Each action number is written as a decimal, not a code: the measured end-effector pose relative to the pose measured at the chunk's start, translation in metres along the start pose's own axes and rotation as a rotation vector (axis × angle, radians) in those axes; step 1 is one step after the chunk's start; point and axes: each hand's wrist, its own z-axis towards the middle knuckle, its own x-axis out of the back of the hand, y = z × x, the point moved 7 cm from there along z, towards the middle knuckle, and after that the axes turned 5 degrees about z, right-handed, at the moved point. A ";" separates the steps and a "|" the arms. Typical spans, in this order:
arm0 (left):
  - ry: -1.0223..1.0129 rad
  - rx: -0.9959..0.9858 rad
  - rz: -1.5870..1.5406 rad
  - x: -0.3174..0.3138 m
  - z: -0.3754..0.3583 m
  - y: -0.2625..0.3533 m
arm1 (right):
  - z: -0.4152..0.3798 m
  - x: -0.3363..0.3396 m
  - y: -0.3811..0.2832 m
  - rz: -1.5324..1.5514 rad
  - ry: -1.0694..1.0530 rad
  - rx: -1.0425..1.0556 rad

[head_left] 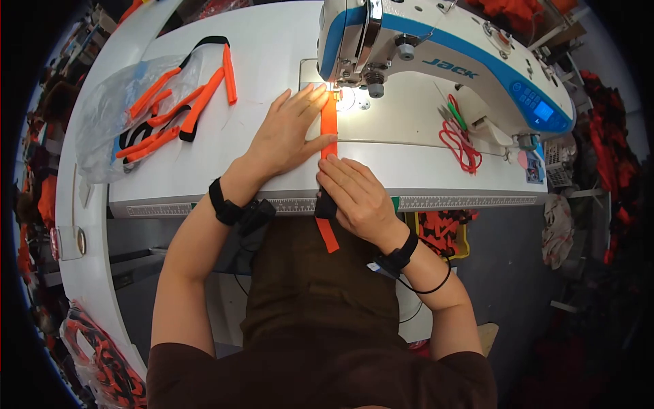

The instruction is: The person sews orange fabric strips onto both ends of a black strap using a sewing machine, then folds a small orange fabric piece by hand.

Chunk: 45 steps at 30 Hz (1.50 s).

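An orange strip (329, 123) runs from under the needle area of the sewing machine (436, 48) toward the table's front edge. My left hand (289, 129) lies flat, fingers spread, with its fingertips beside the needle and its thumb on the strip. Nearer the front edge, my right hand (357, 198) has its fingers together over the strip and a black piece (325, 206). Below that hand, an orange end (327, 235) hangs past the edge. What lies under the right fingers is partly hidden.
Orange and black straps (180, 112) lie on a clear plastic bag (102, 123) at the left. Scissors with green on them (455, 116) and a red cord (463, 146) are on the right. A yellow bin (463, 243) of orange and black pieces stands below the table.
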 end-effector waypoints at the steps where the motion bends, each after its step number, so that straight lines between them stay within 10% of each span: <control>1: 0.009 -0.005 0.001 0.001 0.000 0.000 | 0.000 -0.001 0.000 -0.006 0.009 0.005; 45: 0.005 -0.035 0.004 -0.001 0.001 -0.001 | -0.003 -0.007 0.003 0.028 0.003 -0.018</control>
